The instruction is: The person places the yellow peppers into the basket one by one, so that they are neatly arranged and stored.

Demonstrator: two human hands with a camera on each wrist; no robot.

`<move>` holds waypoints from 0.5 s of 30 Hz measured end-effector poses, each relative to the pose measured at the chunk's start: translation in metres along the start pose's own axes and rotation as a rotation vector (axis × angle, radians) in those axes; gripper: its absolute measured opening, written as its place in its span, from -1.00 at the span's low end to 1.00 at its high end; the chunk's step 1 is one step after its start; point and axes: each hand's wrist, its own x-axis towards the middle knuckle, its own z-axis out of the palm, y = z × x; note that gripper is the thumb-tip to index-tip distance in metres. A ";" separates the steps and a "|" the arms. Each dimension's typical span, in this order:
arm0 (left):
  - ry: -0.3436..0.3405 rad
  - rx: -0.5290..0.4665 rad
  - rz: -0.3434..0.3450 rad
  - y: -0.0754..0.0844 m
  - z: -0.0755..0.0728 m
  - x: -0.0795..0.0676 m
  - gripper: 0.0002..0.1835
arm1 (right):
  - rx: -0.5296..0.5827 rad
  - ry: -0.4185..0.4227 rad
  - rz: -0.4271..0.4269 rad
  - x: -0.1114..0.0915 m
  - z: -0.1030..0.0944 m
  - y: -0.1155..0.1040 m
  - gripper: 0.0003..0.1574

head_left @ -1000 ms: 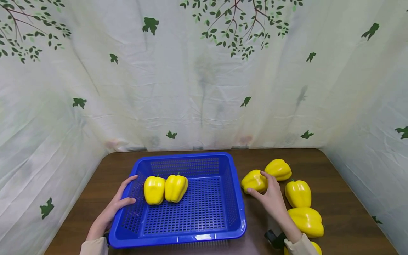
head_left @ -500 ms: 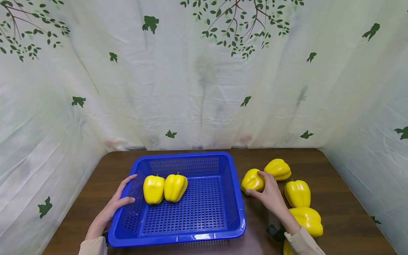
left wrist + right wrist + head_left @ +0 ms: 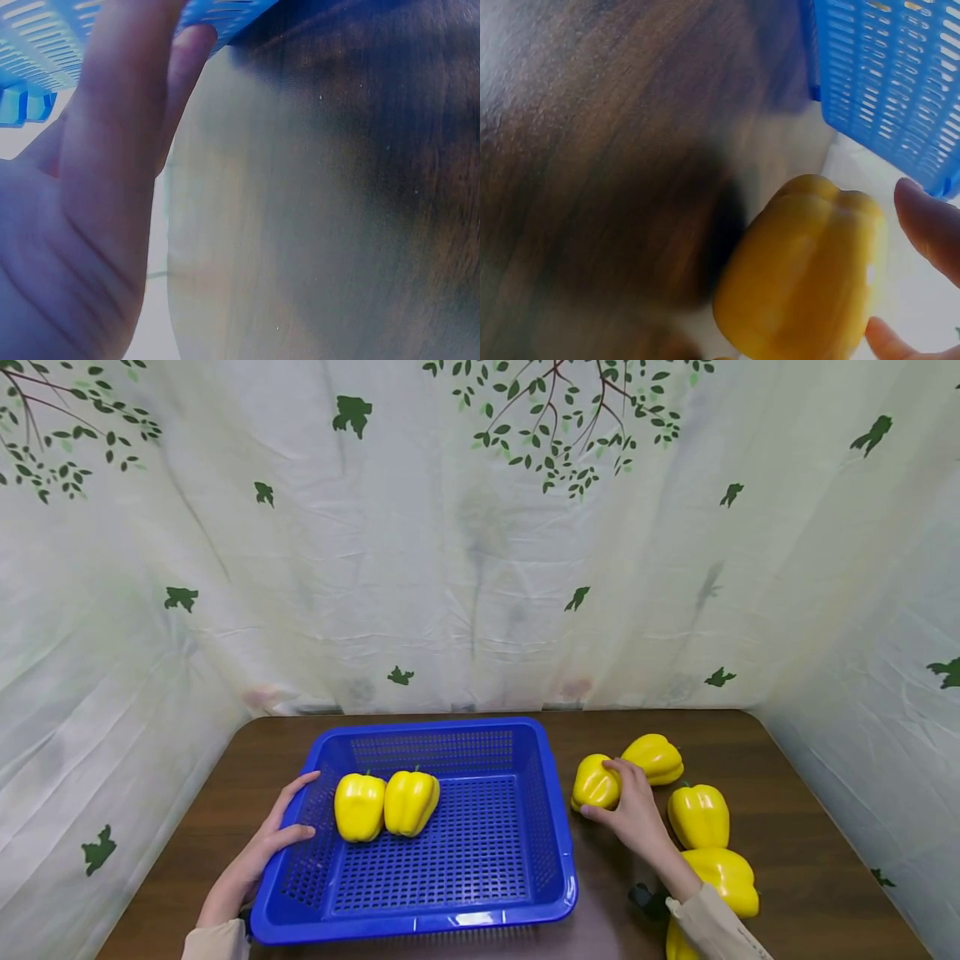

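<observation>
A blue plastic basket (image 3: 480, 918) with perforated walls stands on the table and holds two yellow bell peppers (image 3: 360, 807) side by side at its left. My left hand (image 3: 262, 852) grips the basket's left rim, with thumb and a finger over the edge. To the right of the basket, my right hand (image 3: 633, 814) holds another yellow bell pepper (image 3: 595, 783) between thumb and fingers. Seen from the right wrist, that bell pepper (image 3: 802, 277) sits close above the tabletop, a fingertip against its side. Whether it touches the table is unclear.
Several more yellow bell peppers (image 3: 699, 817) lie in a curved row along the right side, partly under the right forearm. The brown wooden table (image 3: 795, 827) ends at a leaf-printed white curtain (image 3: 480, 610) behind and at the sides.
The bell pepper at my right hand has turned a little more upright and shifted slightly within the fingers. The left hand stays on the basket rim.
</observation>
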 end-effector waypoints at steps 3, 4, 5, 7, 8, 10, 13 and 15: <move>-0.001 0.000 0.003 0.000 0.000 0.000 -0.24 | -0.002 -0.015 0.003 0.001 0.000 0.001 -0.11; -0.001 -0.001 0.003 0.000 0.000 0.000 -0.24 | -0.002 -0.021 0.004 0.002 0.001 0.002 -0.11; -0.001 0.001 0.004 0.000 0.000 0.000 -0.24 | -0.002 -0.024 0.003 0.002 0.001 0.002 -0.11; 0.001 0.008 0.002 0.001 0.000 0.000 -0.24 | 0.000 -0.027 0.001 0.003 0.001 0.002 -0.12; 0.003 0.010 0.001 0.001 0.000 0.000 -0.24 | 0.002 -0.026 -0.002 0.003 0.002 0.002 -0.13; 0.007 0.014 -0.001 0.001 0.001 0.000 -0.24 | 0.004 -0.021 -0.010 0.003 0.002 0.001 -0.15; 0.009 0.017 -0.003 0.001 0.001 0.000 -0.24 | 0.009 -0.009 -0.023 0.003 0.003 0.000 -0.16; 0.009 0.018 -0.003 0.001 0.001 0.000 -0.25 | 0.010 -0.002 -0.022 0.003 0.003 -0.001 -0.17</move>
